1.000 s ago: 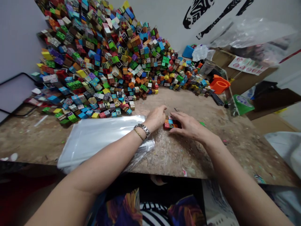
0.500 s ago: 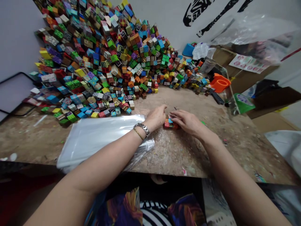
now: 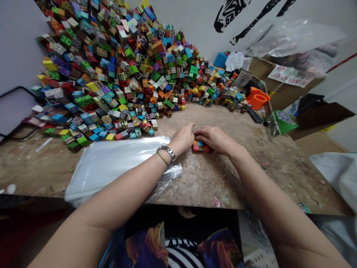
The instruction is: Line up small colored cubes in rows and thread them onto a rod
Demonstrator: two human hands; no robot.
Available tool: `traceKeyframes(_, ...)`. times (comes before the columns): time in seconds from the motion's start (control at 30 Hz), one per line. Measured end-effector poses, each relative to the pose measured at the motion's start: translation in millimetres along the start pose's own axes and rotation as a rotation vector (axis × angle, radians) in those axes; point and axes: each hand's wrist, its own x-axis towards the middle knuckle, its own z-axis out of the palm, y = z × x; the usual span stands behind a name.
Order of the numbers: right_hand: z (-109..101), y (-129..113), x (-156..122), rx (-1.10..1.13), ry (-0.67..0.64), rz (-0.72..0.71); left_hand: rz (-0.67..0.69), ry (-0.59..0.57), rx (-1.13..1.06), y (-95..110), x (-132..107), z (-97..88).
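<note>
A tight group of small patterned cubes (image 3: pixel 200 147), red, orange and blue, sits on the worktable between my two hands. My left hand (image 3: pixel 182 138), with a metal watch and a thin bracelet at the wrist, is closed against the group's left side, index finger reaching forward. Over the back and right side of the cubes curls my right hand (image 3: pixel 214 138), its fingers bent around them. Some fingertips of both hands are hidden behind the cubes. Under my left forearm lies a stack of clear plastic bags (image 3: pixel 111 160).
A huge heap of colourful cubes (image 3: pixel 117 74) rises against the wall at the back left. To the right stand an orange plastic container (image 3: pixel 258 98), a green piece (image 3: pixel 283 121) and a cardboard box (image 3: pixel 326 113). The worktable's front edge (image 3: pixel 195 204) runs close to my body.
My right hand has shifted slightly left and its fingers have curled further over the cubes. My left hand stays beside them. The whole view has drifted a little.
</note>
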Motion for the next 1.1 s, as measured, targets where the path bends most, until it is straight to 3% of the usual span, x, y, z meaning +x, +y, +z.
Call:
traceKeyframes(0.27,-2.3,3.6,0.2,-0.008,0.005,0.105,0.004,0.019,-0.047,0.0,-1.1,-0.1)
traceKeyframes(0.87,-1.0,6.3,-4.3,-0.009,0.010,0.035,0.009,0.027,-0.064,1.1,-1.4,-1.8)
traceKeyframes(1.1,1.3,3.3,-1.7,-0.068,0.086,0.175,-0.002,0.023,-0.062,2.6,-3.0,-4.3)
